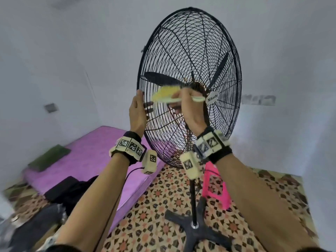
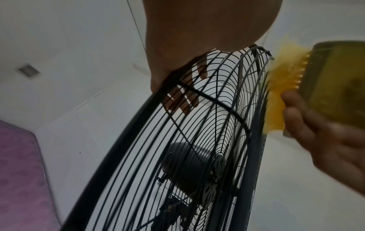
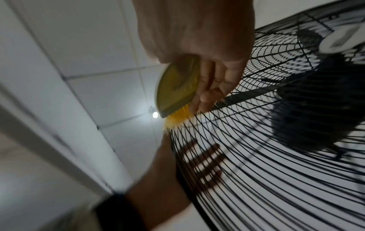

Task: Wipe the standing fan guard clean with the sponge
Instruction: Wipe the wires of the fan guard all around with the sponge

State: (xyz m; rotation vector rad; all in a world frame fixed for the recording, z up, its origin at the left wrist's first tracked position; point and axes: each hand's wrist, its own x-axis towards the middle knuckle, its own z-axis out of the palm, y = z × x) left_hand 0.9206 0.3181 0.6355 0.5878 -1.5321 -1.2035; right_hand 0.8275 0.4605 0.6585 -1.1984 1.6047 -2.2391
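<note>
Fan guard (image 1: pixel 189 51), a black wire cage on a stand, rose upright at the middle of the room, over the patterned floor (image 1: pixel 163 206) and right of the purple mattress (image 1: pixel 94 153). The left hand (image 1: pixel 137 110) steadied its left rim, thumb in front and straight fingers (image 3: pixel 205 157) laid flat behind the wires. The right hand (image 1: pixel 189 108) gripped the sponge (image 1: pixel 167 94), which looked more like a yellow bristled scrubber, curled fingers (image 3: pixel 209 87) round its back, bristles touching the wires left of the hub badge (image 1: pixel 212 96). To do this stroke well, I would follow the rings with light pressure, keep the rim braced so the head cannot swing, and keep fingertips out of the gaps.
</note>
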